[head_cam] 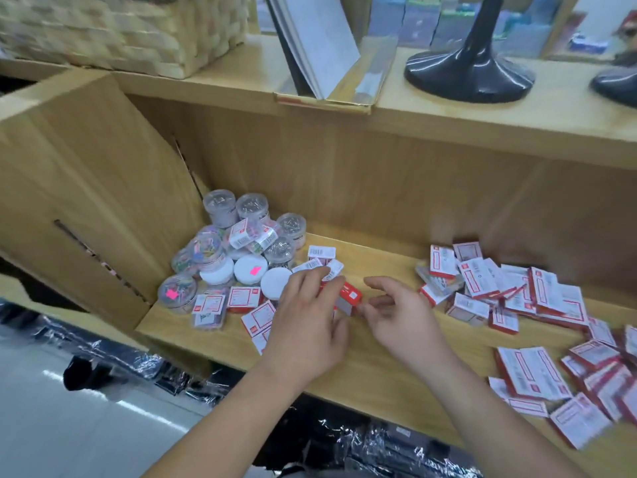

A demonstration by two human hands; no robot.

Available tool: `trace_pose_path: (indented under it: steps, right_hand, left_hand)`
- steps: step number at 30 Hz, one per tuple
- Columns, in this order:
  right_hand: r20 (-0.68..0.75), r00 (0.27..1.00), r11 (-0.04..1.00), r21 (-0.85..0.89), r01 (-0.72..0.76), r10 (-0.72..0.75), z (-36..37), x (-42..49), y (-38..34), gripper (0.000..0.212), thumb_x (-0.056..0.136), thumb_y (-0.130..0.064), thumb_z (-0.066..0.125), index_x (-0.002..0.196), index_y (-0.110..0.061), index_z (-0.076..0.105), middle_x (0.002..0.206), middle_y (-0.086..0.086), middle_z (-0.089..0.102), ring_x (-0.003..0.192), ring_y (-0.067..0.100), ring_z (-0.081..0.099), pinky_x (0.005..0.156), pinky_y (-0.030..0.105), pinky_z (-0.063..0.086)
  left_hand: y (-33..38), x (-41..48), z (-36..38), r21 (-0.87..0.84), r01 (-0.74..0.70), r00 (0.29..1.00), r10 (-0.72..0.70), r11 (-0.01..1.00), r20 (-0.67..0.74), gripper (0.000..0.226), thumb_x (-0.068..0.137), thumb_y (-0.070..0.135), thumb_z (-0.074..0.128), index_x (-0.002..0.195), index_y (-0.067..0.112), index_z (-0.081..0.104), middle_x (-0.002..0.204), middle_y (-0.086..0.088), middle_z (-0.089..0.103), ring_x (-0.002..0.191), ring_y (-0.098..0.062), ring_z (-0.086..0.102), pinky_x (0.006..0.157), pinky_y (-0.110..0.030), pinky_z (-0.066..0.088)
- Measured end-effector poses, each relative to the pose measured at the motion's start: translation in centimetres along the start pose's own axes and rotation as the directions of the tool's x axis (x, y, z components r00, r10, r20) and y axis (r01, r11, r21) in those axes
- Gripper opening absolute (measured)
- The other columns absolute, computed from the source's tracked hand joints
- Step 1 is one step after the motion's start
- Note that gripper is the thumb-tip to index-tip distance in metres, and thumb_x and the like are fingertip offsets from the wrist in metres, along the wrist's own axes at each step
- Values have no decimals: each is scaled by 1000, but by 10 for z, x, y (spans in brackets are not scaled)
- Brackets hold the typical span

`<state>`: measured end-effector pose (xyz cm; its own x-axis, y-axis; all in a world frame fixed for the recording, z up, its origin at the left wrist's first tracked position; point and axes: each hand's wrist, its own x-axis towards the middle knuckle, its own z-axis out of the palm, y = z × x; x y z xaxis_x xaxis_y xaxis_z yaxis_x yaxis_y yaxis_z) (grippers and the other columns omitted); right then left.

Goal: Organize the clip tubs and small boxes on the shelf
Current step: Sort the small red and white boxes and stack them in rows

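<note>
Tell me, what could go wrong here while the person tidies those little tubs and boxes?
The tubs are heaped loosely, some lying on their sides. The left hand holds a red box right beside them and might nudge one, so that it rolls off the shelf. The loose boxes on the right lie close to the front edge and could slide to the floor if bumped.

Wooden shelf: clip tubs, small boxes.
</note>
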<state>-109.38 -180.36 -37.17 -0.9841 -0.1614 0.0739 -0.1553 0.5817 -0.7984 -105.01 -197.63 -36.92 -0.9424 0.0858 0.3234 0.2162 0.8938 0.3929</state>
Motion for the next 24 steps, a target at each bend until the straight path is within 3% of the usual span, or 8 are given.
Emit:
trace_pose_path:
  steps: [2,5,9,13,16,18,20,24]
  right_hand:
    - [-26,999,999,11,-30,30,-18,0,5,32,84,-14,75,114,-23,71,107,-11,71,84,1,68,83,33,59]
    - [-86,993,996,35,-82,85,-51,-5,11,19,89,-14,71,106,-23,74,99,-16,74,79,-6,67,76,15,54]
    - [-223,962,987,74,-143,156,-88,-20,27,20,88,-14,73,88,-34,72,84,-26,73,77,-4,69,76,21,56]
    - [-293,928,973,60,-222,230,-116,-43,48,11,89,-17,73,93,-28,73,89,-21,73,86,-7,66,78,18,54]
    - [-333,912,969,32,-245,241,-126,-55,59,11,89,-18,74,98,-22,75,94,-19,73,90,-7,66,78,16,54]
    - [-346,911,971,-5,-241,224,-129,-59,60,10,88,-17,75,96,-22,76,91,-21,71,89,-10,64,74,9,50]
    - [-346,912,969,-29,-245,221,-130,-58,59,10,87,-17,76,95,-24,76,89,-25,69,89,-14,62,71,1,44]
    - [-331,911,965,-8,-262,245,-130,-48,56,11,88,-21,74,97,-28,74,90,-25,69,89,-13,62,73,4,45]
  left_hand:
    - [14,9,1,-45,-42,999,42,998,-7,55,83,31,63,136,19,53,139,-2,50,130,-26,44,104,-41,44]
    - [40,27,11,-129,-131,991,133,983,13,58,82,31,63,137,17,53,133,-1,54,124,-25,47,101,-42,46]
    - [69,53,39,-181,-223,957,250,958,146,60,78,24,69,136,15,55,132,-4,55,122,-27,49,104,-37,42]
    - [89,92,66,-203,-196,927,249,959,281,68,82,34,62,145,14,48,143,-10,47,126,-34,47,106,-43,43]
    - [92,115,86,-159,-176,893,225,972,390,81,85,39,69,157,25,32,157,-6,30,137,-31,40,112,-36,38]
    - [92,119,97,-241,-109,892,202,964,404,81,83,39,75,154,30,37,153,-1,31,134,-25,46,107,-33,43]
    - [90,119,103,-337,-38,908,173,941,382,75,78,39,81,144,33,46,139,3,37,120,-19,57,99,-32,49]
    - [85,115,103,-456,7,944,145,890,298,62,74,27,83,131,28,58,125,4,44,104,-14,62,95,-34,51]
